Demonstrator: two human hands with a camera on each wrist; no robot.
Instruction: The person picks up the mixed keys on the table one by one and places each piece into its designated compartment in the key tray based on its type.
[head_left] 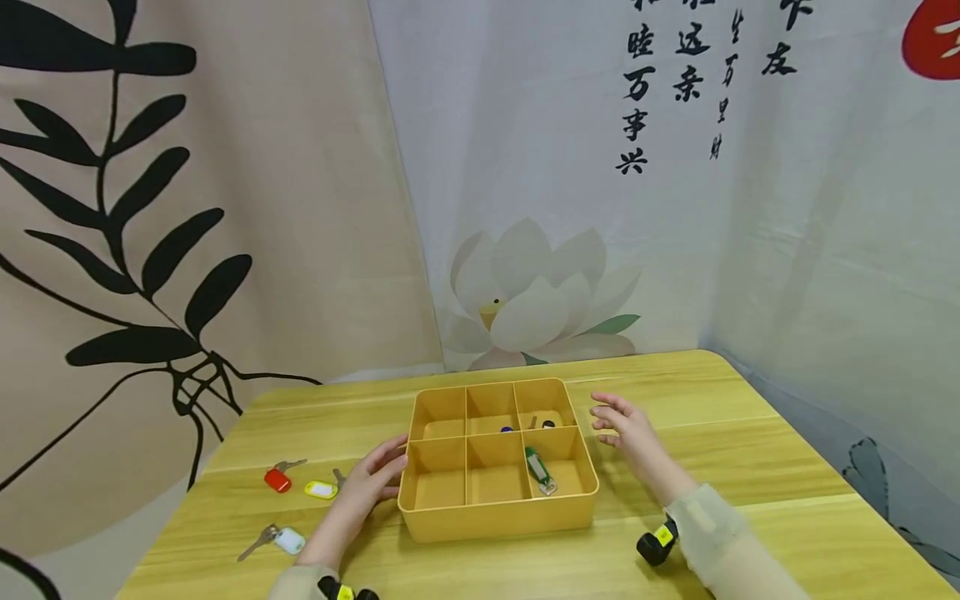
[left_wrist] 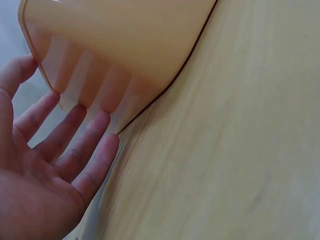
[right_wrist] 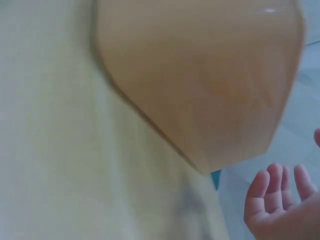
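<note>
- Your left hand: fingers extended, fingertips touching the left wall of the yellow box; no grasp around it.
- Your right hand: released, holding nothing, fingers loosely bent, just beside the box's right wall but apart from it.
- The box sits upright on the table between your hands, divided into six compartments, three in the back row and three in front.
- Front right compartment: a green key tag, lying at a slant.
- Back right compartment: a small dark item, partly hidden by the divider.
- Back middle compartment: a blue item, near its front edge; mostly hidden, identity unclear.
- Left of your left hand, on the table: a yellow key tag nearest, a red key tag farther out, each with a key.
- Nearer you: a white key tag, its key pointing left.
- Behind the table: a printed backdrop with a pale lotus.
</note>
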